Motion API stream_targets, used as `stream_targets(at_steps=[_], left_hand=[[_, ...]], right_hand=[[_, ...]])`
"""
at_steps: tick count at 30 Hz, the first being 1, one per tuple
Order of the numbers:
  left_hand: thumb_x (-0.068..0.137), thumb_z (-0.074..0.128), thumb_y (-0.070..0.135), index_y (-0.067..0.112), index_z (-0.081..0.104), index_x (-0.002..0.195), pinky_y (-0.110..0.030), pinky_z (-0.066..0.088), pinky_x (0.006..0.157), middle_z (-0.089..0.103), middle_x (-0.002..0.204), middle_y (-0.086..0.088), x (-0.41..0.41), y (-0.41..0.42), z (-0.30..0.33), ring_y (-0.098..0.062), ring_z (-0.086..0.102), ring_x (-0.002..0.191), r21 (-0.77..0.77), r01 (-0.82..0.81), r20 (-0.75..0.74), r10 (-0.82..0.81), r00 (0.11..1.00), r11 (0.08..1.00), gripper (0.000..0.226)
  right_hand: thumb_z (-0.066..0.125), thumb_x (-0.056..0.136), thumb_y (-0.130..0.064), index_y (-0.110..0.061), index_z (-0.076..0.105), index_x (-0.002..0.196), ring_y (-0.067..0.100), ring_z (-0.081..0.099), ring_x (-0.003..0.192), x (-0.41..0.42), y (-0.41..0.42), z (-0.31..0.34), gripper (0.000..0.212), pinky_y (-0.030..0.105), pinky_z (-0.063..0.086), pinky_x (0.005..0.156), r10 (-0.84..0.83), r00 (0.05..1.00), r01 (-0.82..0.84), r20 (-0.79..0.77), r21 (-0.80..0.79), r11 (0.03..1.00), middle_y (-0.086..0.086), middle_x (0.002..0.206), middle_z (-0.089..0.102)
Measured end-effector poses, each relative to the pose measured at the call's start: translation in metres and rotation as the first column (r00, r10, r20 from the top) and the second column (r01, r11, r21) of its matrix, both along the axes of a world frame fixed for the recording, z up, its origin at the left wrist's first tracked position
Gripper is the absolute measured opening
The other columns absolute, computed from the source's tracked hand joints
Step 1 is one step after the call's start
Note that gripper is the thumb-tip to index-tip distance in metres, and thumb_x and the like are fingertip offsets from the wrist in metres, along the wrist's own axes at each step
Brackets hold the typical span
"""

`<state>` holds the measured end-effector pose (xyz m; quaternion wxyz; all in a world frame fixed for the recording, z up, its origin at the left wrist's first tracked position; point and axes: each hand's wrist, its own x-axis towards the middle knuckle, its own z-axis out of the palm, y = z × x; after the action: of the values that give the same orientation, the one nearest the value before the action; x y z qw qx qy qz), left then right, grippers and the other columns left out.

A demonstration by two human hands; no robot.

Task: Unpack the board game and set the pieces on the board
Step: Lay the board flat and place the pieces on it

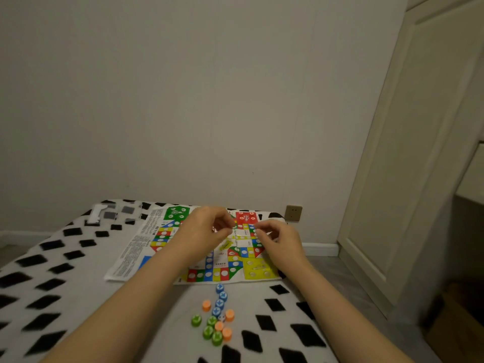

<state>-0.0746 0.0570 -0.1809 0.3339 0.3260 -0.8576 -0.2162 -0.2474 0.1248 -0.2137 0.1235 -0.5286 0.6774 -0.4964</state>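
Loose pieces (216, 317) lie just off the board's (209, 275) near edge, both hands above.

Bedcover (65, 279): white, black diamond pattern, spread under and on both sides of the fingers. Wall socket (293, 213): tan plate, low on the wall, just right of the fingers and slightly beyond them. Cream cabinet door (408, 153): far right of the fingers, upright. White baseboard (320, 249): right of the fingers, along the wall foot.
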Motion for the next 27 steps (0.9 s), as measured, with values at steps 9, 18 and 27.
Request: stream_targets(at_steps=[9,18,27], left_hand=[[0.086,0.062,0.019,0.031,0.065,0.097,-0.015,0.049,0.069,0.062,0.091,0.018,0.047,0.063,-0.013,0.002,0.058,0.084,0.125,-0.027,0.093,0.016,0.996,0.992,0.016],[0.085,0.063,0.020,0.033,0.066,0.101,-0.015,0.050,0.071,0.060,0.096,0.018,0.055,0.076,-0.016,0.001,0.058,0.086,0.136,0.038,0.196,-0.065,0.978,0.990,0.021],[0.083,0.065,0.024,0.031,0.066,0.090,-0.016,0.050,0.073,0.058,0.087,0.020,0.053,0.073,-0.023,0.001,0.057,0.083,0.068,0.024,0.176,-0.035,0.984,0.997,0.010]], right_hand=[[0.063,0.087,-0.021,-0.025,0.069,0.093,-0.002,0.054,0.074,0.047,0.072,0.012,0.009,0.008,0.044,0.062,0.206,0.975,-0.198,-0.084,0.089,0.976,-0.017,0.087,0.062],[0.068,0.083,-0.023,-0.023,0.070,0.087,-0.002,0.051,0.067,0.063,0.093,0.006,0.005,0.010,0.045,0.061,0.274,0.954,-0.258,-0.120,0.131,0.957,-0.010,0.079,0.063],[0.068,0.082,-0.030,-0.026,0.068,0.095,0.004,0.053,0.077,0.065,0.090,0.005,0.014,0.018,0.047,0.068,0.275,0.941,-0.241,-0.198,0.181,0.954,-0.017,0.089,0.061]])
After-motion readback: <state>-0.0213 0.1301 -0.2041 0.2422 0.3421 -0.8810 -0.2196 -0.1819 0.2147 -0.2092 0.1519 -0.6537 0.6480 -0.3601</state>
